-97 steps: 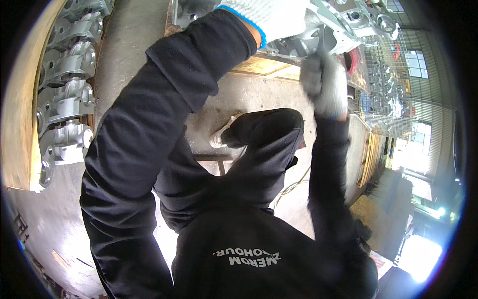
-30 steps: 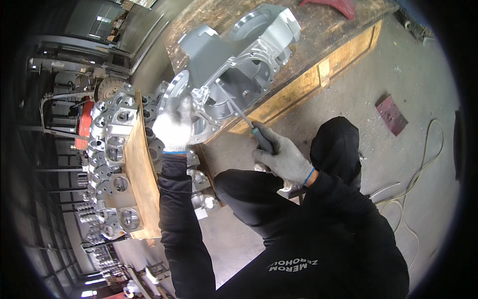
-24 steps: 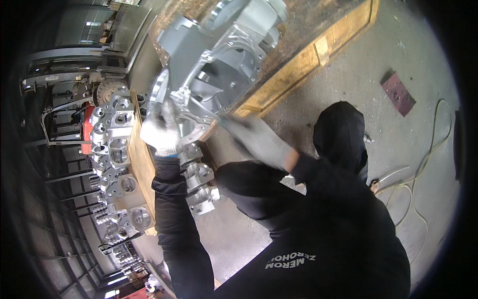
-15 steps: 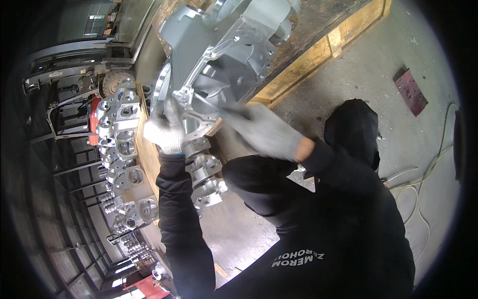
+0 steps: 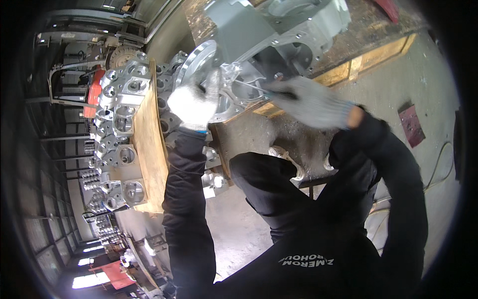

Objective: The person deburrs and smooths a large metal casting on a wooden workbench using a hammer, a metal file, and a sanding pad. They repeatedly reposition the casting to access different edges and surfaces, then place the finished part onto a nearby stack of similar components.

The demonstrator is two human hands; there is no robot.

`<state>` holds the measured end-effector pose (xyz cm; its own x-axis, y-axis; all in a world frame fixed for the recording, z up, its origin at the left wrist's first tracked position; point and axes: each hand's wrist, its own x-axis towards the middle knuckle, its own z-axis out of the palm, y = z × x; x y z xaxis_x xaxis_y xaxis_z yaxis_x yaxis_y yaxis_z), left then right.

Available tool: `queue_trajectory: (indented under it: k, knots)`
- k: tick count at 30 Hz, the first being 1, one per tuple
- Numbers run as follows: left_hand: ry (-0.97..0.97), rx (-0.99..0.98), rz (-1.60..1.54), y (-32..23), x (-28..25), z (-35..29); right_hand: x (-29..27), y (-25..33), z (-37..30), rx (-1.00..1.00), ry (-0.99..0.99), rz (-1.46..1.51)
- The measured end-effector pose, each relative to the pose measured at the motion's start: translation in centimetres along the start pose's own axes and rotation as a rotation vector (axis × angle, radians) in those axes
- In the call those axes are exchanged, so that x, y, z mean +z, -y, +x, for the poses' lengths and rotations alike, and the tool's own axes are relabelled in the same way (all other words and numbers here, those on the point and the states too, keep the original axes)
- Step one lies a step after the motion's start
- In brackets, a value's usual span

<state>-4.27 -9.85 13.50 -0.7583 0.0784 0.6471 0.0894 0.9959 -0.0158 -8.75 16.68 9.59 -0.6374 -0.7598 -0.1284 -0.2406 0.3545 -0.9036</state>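
Observation:
A large grey metal casting (image 5: 269,42) with machined openings and a round flange lies on the bench at the top middle. White-gloved, my left hand (image 5: 194,103) is closed on the casting's near left edge, beside the flange; its fingertips are partly hidden. My right hand (image 5: 313,103), also gloved and blurred by motion, is wrapped round a slim metal hand tool (image 5: 253,86). The tool's thin shaft points left into an opening near the casting's edge. Its exact kind and most of its handle cannot be made out.
The wooden bench (image 5: 343,74) runs along the top right. At left, several similar castings (image 5: 124,119) stand beside a wooden board (image 5: 149,149). A dark red sheet (image 5: 412,124) and a pale hose (image 5: 439,169) lie on the right-hand floor. My knees are below the bench.
The view has shifted, so the casting and both hands appear farther right. My right hand still holds the tool at the casting; my left keeps its place by the flange.

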Motion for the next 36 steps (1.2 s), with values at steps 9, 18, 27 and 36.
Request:
queue_trajectory:
  k: [9,18,27,36]
  knots:
    - [-0.001,-0.054,-0.044,-1.0,-0.4,0.6,2.0,0.9,-2.0,-0.299,-0.282,-0.325]
    - [0.104,-0.113,0.007,-1.2,-0.8,0.6,3.9,1.6,-3.3,-0.120,-0.259,-0.525]
    - [-0.080,0.036,-0.094,-1.2,-0.8,0.4,6.8,-4.0,-0.3,-0.221,-0.426,-0.457]
    - [0.004,-0.053,-0.044,-0.7,-0.2,0.7,2.6,1.2,-2.8,-0.174,-0.289,-0.222]
